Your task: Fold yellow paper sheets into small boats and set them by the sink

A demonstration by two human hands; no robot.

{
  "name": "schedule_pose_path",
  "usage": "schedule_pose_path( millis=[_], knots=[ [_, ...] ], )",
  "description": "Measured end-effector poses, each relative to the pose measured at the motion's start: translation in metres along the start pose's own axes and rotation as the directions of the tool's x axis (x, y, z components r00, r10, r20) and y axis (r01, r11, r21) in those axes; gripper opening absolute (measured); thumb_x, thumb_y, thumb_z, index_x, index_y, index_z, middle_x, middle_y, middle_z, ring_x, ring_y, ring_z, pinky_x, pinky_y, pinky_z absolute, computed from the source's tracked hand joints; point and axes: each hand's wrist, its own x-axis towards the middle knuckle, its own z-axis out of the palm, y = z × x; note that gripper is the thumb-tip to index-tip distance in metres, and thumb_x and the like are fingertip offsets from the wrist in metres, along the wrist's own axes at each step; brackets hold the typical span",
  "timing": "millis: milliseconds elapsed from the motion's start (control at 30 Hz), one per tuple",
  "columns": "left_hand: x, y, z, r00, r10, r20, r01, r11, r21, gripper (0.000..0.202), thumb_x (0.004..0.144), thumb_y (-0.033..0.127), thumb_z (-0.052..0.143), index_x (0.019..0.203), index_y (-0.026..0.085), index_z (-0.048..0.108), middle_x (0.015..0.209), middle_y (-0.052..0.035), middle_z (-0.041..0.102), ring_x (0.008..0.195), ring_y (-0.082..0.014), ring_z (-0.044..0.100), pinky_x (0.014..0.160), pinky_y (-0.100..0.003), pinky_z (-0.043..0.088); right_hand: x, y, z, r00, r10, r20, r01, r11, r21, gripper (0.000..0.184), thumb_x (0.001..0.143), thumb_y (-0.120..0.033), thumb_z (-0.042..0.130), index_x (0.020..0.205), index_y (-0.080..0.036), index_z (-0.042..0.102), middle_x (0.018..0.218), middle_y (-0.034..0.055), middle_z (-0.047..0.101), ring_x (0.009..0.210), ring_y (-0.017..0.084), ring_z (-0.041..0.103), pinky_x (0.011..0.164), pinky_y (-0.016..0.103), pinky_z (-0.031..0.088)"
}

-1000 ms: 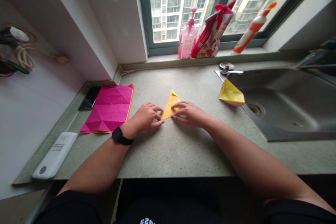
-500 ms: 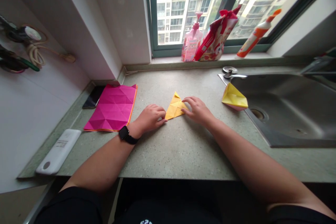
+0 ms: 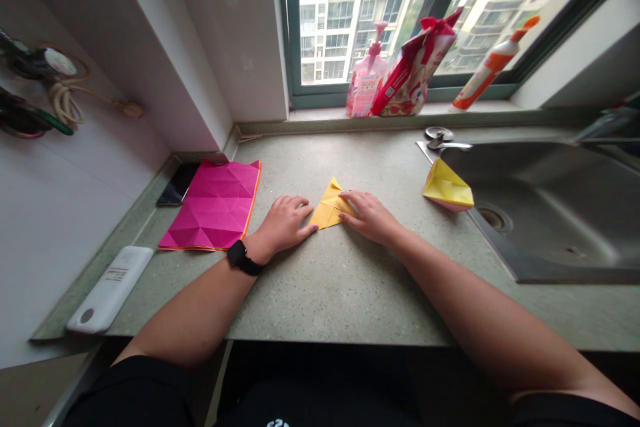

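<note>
A yellow-orange sheet of origami paper [image 3: 327, 209], folded into a triangle with crease lines, lies flat on the counter between my hands. My left hand [image 3: 286, 221] is open at its left corner, the thumb tip touching the lower edge and the fingers lifted apart from the thumb. My right hand [image 3: 371, 215] rests over the right corner, thumb and index finger spread on the paper and covering part of it. Farther right, a folded yellow paper piece [image 3: 447, 185] stands beside the sink.
Creased magenta sheets [image 3: 213, 207] lie stacked at left, partly over a dark phone [image 3: 179, 185]. A white power bank [image 3: 110, 290] sits near the front edge. The steel sink [image 3: 560, 213] is at right. A pump bottle [image 3: 367, 83], red bag [image 3: 417, 70] and orange-white bottle [image 3: 487, 73] line the sill.
My left fingers have spread away from the thumb at the paper's left corner. My right hand has slid slightly left, farther over the paper.
</note>
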Motion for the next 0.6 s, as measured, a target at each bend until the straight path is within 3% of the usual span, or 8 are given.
schedule_pose_path(
  millis=[167, 367, 500, 600],
  knots=[
    [-0.0003, -0.0013, 0.0047, 1.000, 0.016, 0.001, -0.016, 0.998, -0.054, 0.035, 0.101, 0.039, 0.075, 0.131, 0.022, 0.076, 0.140, -0.0135, 0.071, 0.129, -0.0331, 0.064, 0.115, -0.055, 0.049, 0.0015, 0.0028, -0.0018, 0.995, 0.043, -0.088, -0.038, 0.998, 0.051, 0.046, 0.098, -0.034, 0.067, 0.143, -0.027, 0.066, 0.142, 0.0144, 0.074, 0.134, 0.037, 0.068, 0.118, 0.066, 0.051],
    [0.0022, -0.0026, 0.0099, 0.999, -0.024, -0.031, 0.018, 0.982, -0.189, 0.034, 0.096, 0.032, 0.080, 0.129, 0.022, 0.075, 0.141, -0.0127, 0.072, 0.133, -0.0322, 0.064, 0.119, -0.056, 0.048, 0.0026, 0.0027, -0.0051, 0.994, 0.082, -0.077, -0.072, 0.990, 0.122, 0.049, 0.094, -0.033, 0.070, 0.143, -0.027, 0.066, 0.143, 0.0143, 0.074, 0.136, 0.037, 0.068, 0.121, 0.066, 0.049],
    [0.0047, -0.0022, 0.0085, 0.998, -0.048, -0.044, 0.032, 0.954, -0.299, 0.039, 0.092, 0.025, 0.083, 0.129, 0.023, 0.072, 0.135, -0.0097, 0.075, 0.131, -0.0306, 0.066, 0.118, -0.054, 0.049, 0.0054, -0.0011, -0.0083, 0.983, 0.144, -0.113, -0.101, 0.940, 0.326, 0.051, 0.091, -0.032, 0.072, 0.141, -0.026, 0.067, 0.146, 0.0127, 0.073, 0.137, 0.035, 0.068, 0.121, 0.060, 0.052],
    [0.0058, -0.0009, 0.0057, 0.997, -0.066, -0.047, 0.044, 0.927, -0.373, 0.040, 0.089, 0.020, 0.083, 0.127, 0.023, 0.070, 0.133, -0.0085, 0.076, 0.128, -0.0299, 0.068, 0.116, -0.053, 0.051, 0.0071, -0.0042, -0.0088, 0.973, 0.210, -0.099, -0.119, 0.817, 0.564, 0.054, 0.089, -0.033, 0.072, 0.142, -0.027, 0.065, 0.150, 0.0124, 0.070, 0.129, 0.032, 0.073, 0.110, 0.054, 0.061]
  ],
)
